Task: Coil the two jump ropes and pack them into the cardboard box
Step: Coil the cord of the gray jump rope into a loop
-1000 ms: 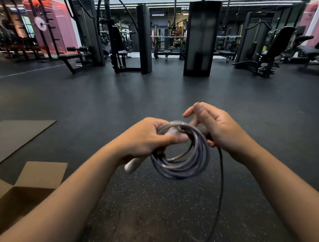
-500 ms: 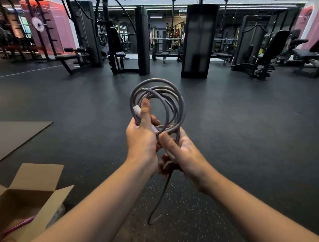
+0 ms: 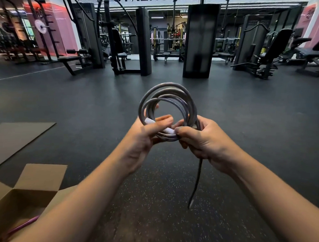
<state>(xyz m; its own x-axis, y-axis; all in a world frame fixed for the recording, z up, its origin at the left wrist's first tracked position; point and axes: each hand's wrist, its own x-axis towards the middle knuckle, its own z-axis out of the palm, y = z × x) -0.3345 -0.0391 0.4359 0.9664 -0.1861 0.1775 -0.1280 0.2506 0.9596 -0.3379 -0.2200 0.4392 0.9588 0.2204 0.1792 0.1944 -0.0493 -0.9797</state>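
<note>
Several round loops of smooth grey rope [image 3: 169,100]

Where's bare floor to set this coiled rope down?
Bare floor runs right of the right hand, and ahead of the gray rope toward the machines. It is crowded at left: cardboard box, flat cardboard sheet.

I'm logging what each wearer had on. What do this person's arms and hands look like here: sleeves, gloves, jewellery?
Both forearms are bare as far as the picture shows, with no sleeves in view. The left hand and right hand wear no gloves. No watch, bracelet or ring shows on the wrists or fingers.
</note>
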